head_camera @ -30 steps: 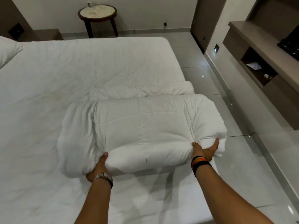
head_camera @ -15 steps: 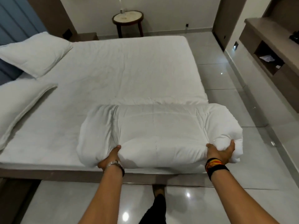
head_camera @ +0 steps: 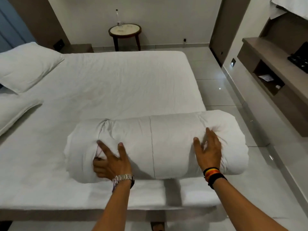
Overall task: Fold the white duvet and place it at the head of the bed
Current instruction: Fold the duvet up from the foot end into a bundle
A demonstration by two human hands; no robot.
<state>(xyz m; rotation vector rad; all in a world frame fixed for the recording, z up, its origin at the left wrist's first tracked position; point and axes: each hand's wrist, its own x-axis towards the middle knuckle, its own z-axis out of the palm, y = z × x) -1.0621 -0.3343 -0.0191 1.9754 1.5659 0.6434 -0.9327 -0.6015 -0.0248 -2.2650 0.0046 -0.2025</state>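
The white duvet (head_camera: 166, 144) lies folded into a thick bundle across the near right corner of the bed (head_camera: 116, 84), its right end hanging past the mattress edge. My left hand (head_camera: 111, 162), with a metal watch, is on the bundle's left part. Its thumb and forefinger are spread on top, and the other fingers curl into a fold of fabric. My right hand (head_camera: 208, 150), with dark wristbands, lies flat on the right part with its fingers apart, pressing a dent into the cloth.
Two white pillows (head_camera: 25, 67) (head_camera: 15, 112) lie at the bed's left side by the headboard. A round side table (head_camera: 124, 30) with a bottle (head_camera: 118, 17) stands beyond the bed. A wall shelf unit (head_camera: 275, 64) runs along the right, with tiled floor (head_camera: 216, 90) between.
Both hands have come up from under the bundle's near edge onto its top. The duvet is rolled over into a tighter bundle, and my view has pulled back.
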